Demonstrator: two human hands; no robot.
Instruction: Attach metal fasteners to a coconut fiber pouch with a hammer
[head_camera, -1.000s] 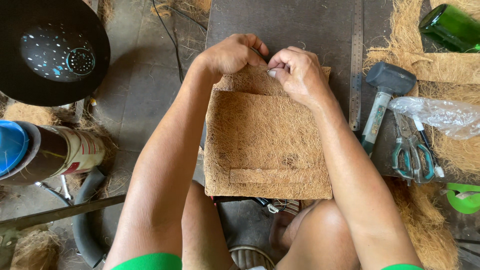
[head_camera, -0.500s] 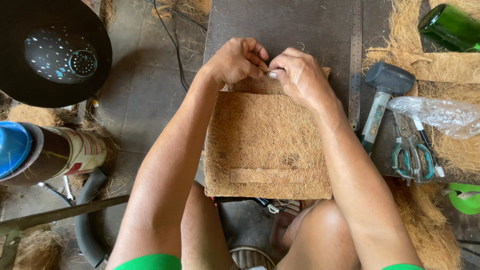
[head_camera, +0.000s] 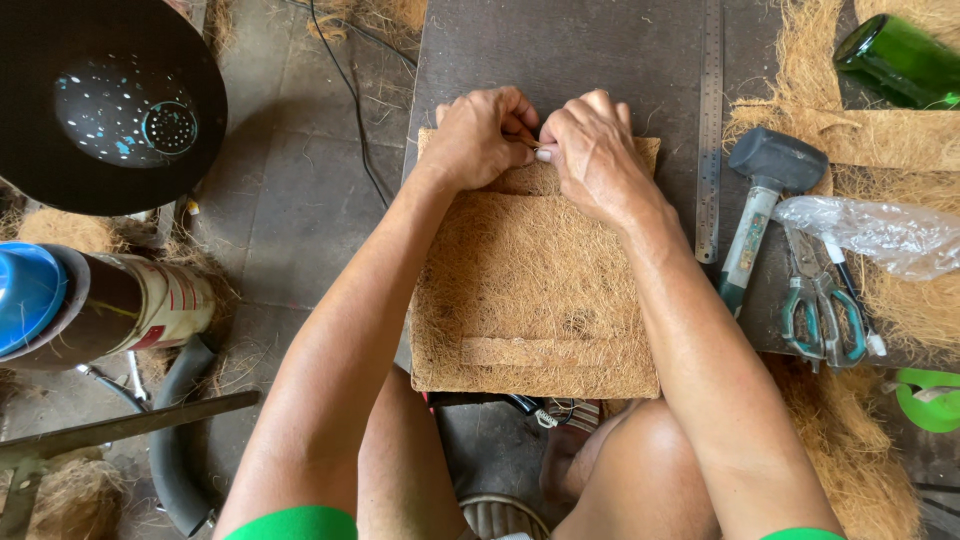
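Note:
A brown coir fibre mat (head_camera: 530, 290) lies on a dark board (head_camera: 580, 50) in front of me, with a folded strip along its near edge. My left hand (head_camera: 480, 135) and my right hand (head_camera: 590, 150) meet at the mat's far edge, fingers pinched together on the fibre there. The fingertips touch each other over the middle of that edge. What they pinch is too small to make out beyond the fibre itself.
A steel ruler (head_camera: 709, 130) lies right of the mat, then a rubber mallet (head_camera: 765, 200), scissors (head_camera: 820, 300), a clear plastic bag (head_camera: 880, 235) and a green bottle (head_camera: 900, 60). Loose coir (head_camera: 900, 140) is piled at right. A black perforated pan (head_camera: 110, 100) and a can (head_camera: 120, 305) sit at left.
Both hands have stayed at the mat's far edge, shifting slightly and closing tighter together. The mat has not moved.

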